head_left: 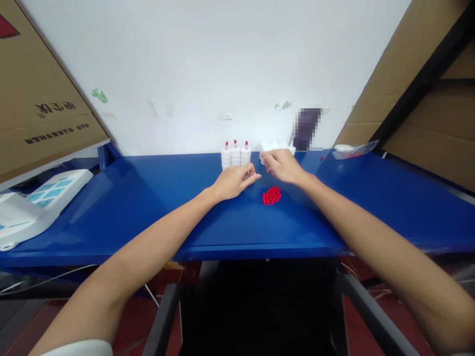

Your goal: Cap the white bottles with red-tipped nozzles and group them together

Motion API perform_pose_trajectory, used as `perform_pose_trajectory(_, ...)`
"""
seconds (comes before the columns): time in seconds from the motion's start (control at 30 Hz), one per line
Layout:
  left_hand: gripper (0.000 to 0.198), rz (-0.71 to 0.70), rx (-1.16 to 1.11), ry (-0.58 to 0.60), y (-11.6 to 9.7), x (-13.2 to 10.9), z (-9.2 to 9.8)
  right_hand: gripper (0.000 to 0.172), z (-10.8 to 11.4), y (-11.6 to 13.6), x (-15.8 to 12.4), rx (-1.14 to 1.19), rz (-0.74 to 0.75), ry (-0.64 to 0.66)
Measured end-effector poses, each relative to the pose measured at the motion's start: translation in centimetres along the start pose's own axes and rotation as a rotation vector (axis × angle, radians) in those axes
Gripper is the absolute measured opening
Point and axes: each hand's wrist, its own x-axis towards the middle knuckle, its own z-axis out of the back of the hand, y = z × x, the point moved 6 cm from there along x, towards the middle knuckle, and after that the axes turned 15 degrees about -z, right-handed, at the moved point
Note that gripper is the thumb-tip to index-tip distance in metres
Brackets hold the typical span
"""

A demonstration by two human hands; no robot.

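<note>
My left hand (pixel 234 182) is over the blue table, just in front of three white squeeze bottles (pixel 235 155) with red tips. Its fingers are curled towards the thumb; whatever they may hold is too small to make out. To the right, my right hand (pixel 281 164) is closed in front of a group of white bottles (pixel 270 147), partly covering them. Its fingertips are pressed together, and I cannot see what is between them. A pile of small red caps (pixel 271 196) lies on the table below and between both hands.
A white device with blue panels (pixel 48 195) stands at the left of the blue table (pixel 148 207). Large cardboard boxes (pixel 44 99) flank both sides. At the back right lie a clear plastic bag (pixel 356 151) and a single red piece (pixel 322 158).
</note>
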Motion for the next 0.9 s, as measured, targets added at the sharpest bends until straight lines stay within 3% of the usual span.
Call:
perform_pose_trajectory(0.1,0.035,-0.004,0.002,0.004,-0.1,0.1,0.0,0.037,-0.5,-0.6,-0.1,0.131,-0.138,0.147)
perform_pose_trajectory(0.17,0.035,-0.005,0.005,0.006,-0.2,0.1,0.0,0.034,-0.6,-0.6,-0.1,0.139,-0.149,0.187)
perform_pose_trajectory(0.43,0.032,-0.003,0.021,-0.016,0.1,-0.1,0.1,0.023,-0.7,-1.1,0.8,-0.252,0.064,0.037)
perform_pose_trajectory(0.63,0.03,0.015,0.024,-0.03,0.2,-0.1,0.1,0.028,-0.5,0.2,0.3,-0.199,0.058,-0.004)
perform_pose_trajectory(0.9,0.029,0.009,0.009,-0.077,0.1,-0.1,0.2,0.028,-0.3,1.1,-0.5,0.075,0.064,0.051)
